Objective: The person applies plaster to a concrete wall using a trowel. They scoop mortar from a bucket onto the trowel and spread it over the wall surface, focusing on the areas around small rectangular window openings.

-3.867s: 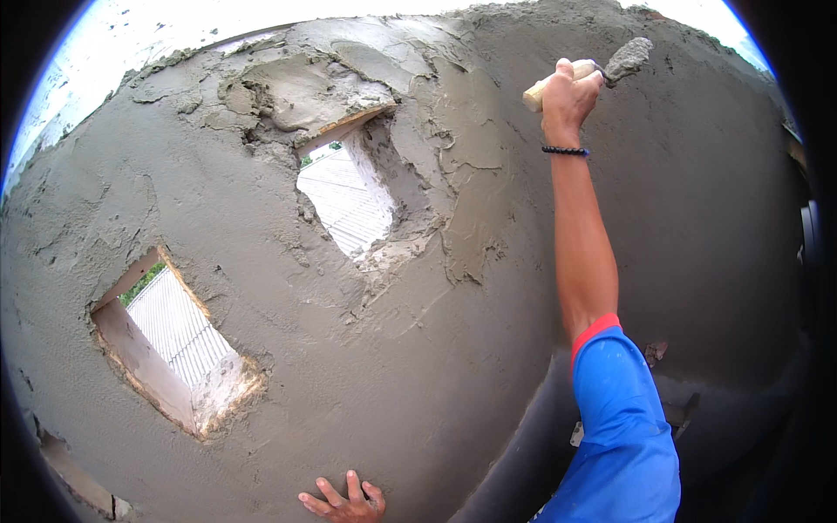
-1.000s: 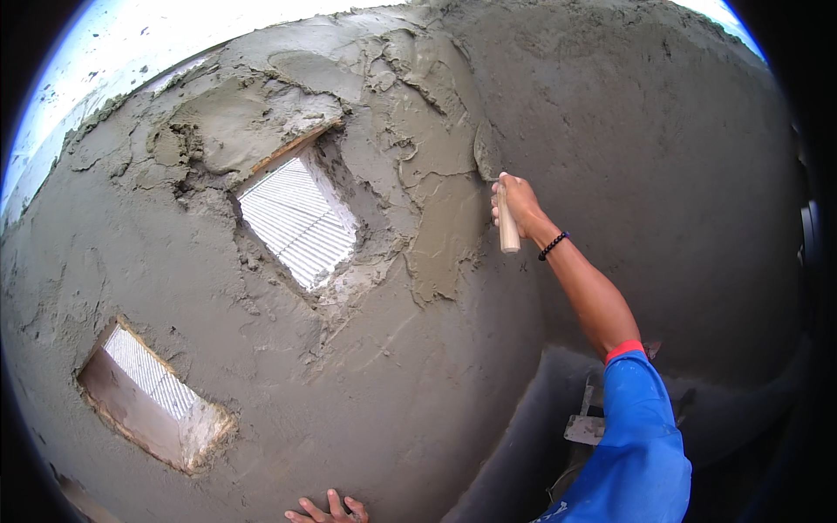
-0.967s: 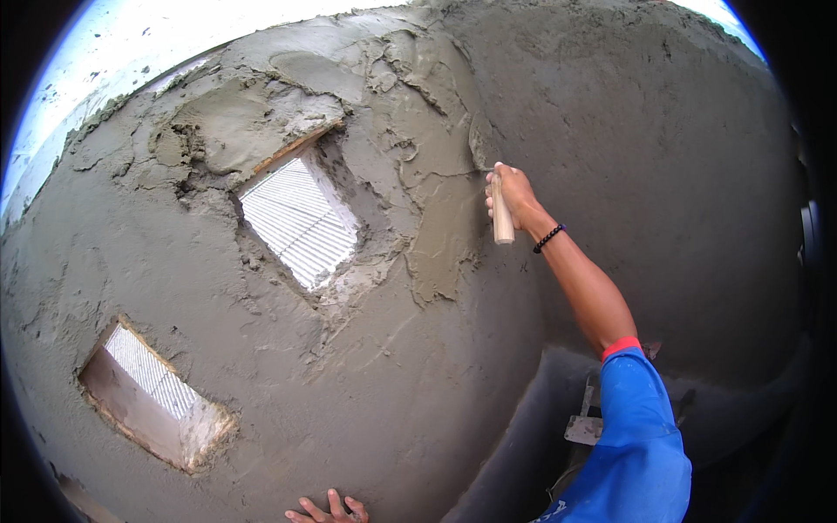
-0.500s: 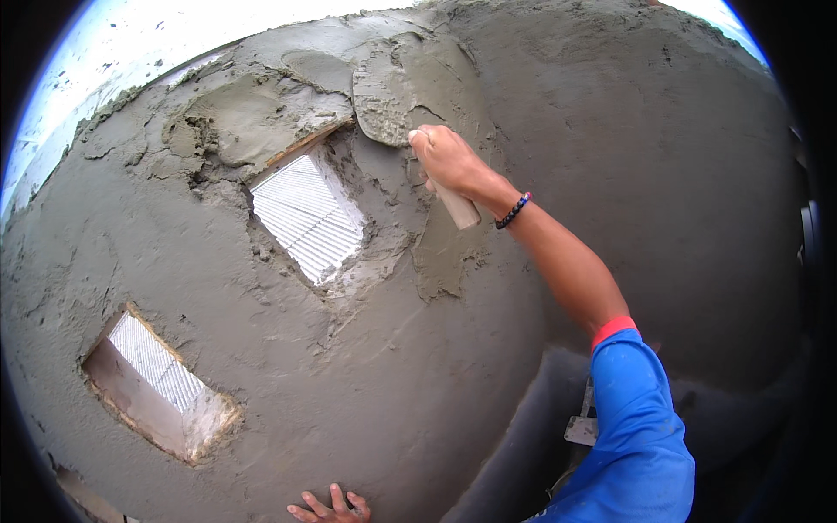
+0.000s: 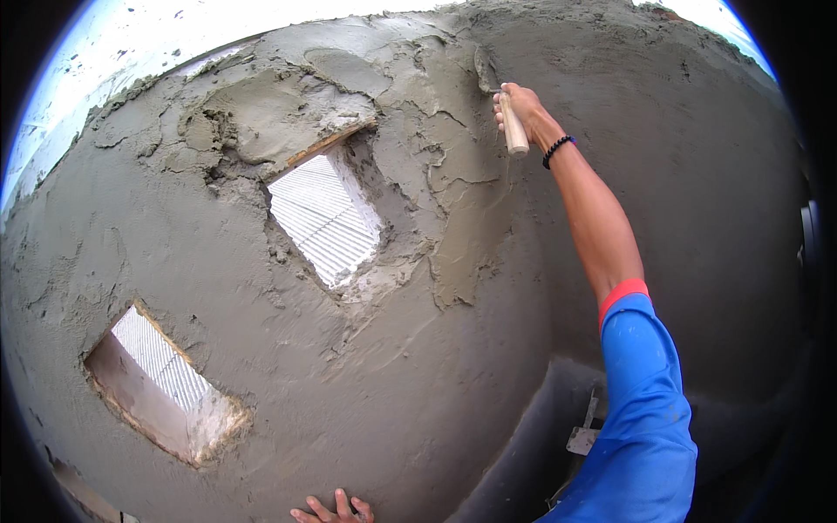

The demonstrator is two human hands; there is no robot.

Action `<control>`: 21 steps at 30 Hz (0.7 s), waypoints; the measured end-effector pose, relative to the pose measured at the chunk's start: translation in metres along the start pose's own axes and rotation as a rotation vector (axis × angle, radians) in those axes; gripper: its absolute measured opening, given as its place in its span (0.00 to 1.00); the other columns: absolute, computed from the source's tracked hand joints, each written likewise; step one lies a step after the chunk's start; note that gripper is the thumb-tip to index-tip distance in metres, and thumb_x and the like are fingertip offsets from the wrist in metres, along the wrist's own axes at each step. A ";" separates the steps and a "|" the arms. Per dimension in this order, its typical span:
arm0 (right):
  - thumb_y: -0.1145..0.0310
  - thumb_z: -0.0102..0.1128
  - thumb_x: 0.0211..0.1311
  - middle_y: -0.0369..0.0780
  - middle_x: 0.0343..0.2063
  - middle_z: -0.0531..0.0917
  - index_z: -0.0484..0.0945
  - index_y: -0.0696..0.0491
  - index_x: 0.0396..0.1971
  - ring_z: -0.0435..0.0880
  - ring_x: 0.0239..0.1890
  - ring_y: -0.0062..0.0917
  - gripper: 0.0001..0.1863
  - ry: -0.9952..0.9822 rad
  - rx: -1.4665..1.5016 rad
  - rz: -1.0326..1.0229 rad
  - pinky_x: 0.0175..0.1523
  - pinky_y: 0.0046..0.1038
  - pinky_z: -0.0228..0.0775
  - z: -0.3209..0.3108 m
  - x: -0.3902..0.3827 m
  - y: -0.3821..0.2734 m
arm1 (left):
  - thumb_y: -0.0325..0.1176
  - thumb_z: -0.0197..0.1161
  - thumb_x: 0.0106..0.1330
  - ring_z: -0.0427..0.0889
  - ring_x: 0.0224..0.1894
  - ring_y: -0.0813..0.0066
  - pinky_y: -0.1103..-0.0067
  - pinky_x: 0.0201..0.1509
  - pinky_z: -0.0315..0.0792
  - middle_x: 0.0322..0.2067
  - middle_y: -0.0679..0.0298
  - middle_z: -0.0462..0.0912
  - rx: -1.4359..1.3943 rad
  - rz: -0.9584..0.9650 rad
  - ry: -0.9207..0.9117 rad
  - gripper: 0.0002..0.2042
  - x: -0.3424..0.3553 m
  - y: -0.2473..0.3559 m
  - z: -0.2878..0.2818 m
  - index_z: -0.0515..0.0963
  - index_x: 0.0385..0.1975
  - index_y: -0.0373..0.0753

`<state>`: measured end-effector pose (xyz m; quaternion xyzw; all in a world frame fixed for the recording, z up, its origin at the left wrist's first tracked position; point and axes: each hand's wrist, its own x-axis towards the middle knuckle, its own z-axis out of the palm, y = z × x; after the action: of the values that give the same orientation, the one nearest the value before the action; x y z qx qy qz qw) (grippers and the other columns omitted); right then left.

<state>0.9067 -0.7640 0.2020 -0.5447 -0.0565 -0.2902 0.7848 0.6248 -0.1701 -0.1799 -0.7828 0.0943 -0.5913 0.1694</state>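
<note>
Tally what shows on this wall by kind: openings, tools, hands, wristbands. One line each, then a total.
Rectangular openings in the wet plaster: 2 (upper opening, lower opening)
Trowel with wooden handle: 1
Hands: 2 (right hand gripping the trowel, left hand flat at the lower edge)
Black bead wristband: 1
Total: 6

The right hand [image 5: 521, 109] is gripping a wooden-handled trowel [image 5: 513, 126] against the wet plaster wall [image 5: 436, 366] near its top edge — the left hand [image 5: 334, 510] is pressing flat at the wall's bottom.
</note>
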 end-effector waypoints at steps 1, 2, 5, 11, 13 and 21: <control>0.59 0.42 0.66 0.36 0.22 0.72 0.68 0.52 0.30 0.73 0.17 0.21 0.12 -0.029 0.007 0.000 0.20 0.28 0.71 0.012 -0.003 -0.003 | 0.47 0.52 0.65 0.41 0.69 0.30 0.41 0.66 0.44 0.68 0.46 0.53 0.004 -0.004 -0.005 0.24 0.000 0.000 0.000 0.68 0.61 0.51; 0.59 0.42 0.65 0.36 0.22 0.72 0.68 0.52 0.30 0.73 0.17 0.21 0.12 -0.056 0.012 0.000 0.20 0.28 0.71 0.026 -0.004 -0.007 | 0.47 0.52 0.65 0.41 0.69 0.30 0.41 0.66 0.44 0.68 0.46 0.52 0.002 -0.008 -0.001 0.24 0.001 0.001 0.000 0.68 0.61 0.52; 0.62 0.42 0.64 0.38 0.22 0.73 0.68 0.55 0.30 0.73 0.17 0.22 0.12 -0.078 -0.197 -0.113 0.19 0.30 0.72 0.060 -0.021 -0.018 | 0.48 0.51 0.65 0.41 0.69 0.30 0.41 0.66 0.44 0.68 0.47 0.52 0.008 -0.008 0.006 0.24 0.006 0.003 -0.001 0.68 0.61 0.52; 0.61 0.39 0.64 0.44 0.20 0.75 0.69 0.61 0.26 0.76 0.20 0.27 0.18 -0.155 -0.781 -0.415 0.28 0.35 0.71 0.068 -0.057 -0.012 | 0.48 0.51 0.65 0.40 0.69 0.30 0.41 0.66 0.45 0.69 0.49 0.50 -0.004 -0.015 0.011 0.24 0.005 0.001 -0.002 0.67 0.62 0.52; 0.60 0.36 0.65 0.46 0.19 0.73 0.68 0.61 0.25 0.75 0.20 0.32 0.19 -0.145 -0.929 -0.560 0.34 0.39 0.68 0.052 -0.058 -0.007 | 0.49 0.51 0.65 0.40 0.69 0.30 0.41 0.66 0.45 0.69 0.49 0.50 0.006 -0.002 0.004 0.24 0.006 -0.002 -0.003 0.67 0.62 0.52; 0.56 0.41 0.65 0.36 0.19 0.70 0.68 0.52 0.26 0.70 0.17 0.21 0.15 0.050 -0.523 -0.147 0.22 0.29 0.67 -0.042 -0.026 0.079 | 0.50 0.51 0.65 0.40 0.69 0.30 0.40 0.65 0.45 0.69 0.48 0.49 0.018 0.003 -0.017 0.26 0.006 0.001 -0.003 0.66 0.63 0.53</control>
<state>0.9167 -0.7718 0.1099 -0.7161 0.0002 -0.3644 0.5953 0.6235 -0.1738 -0.1738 -0.7861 0.0888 -0.5851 0.1783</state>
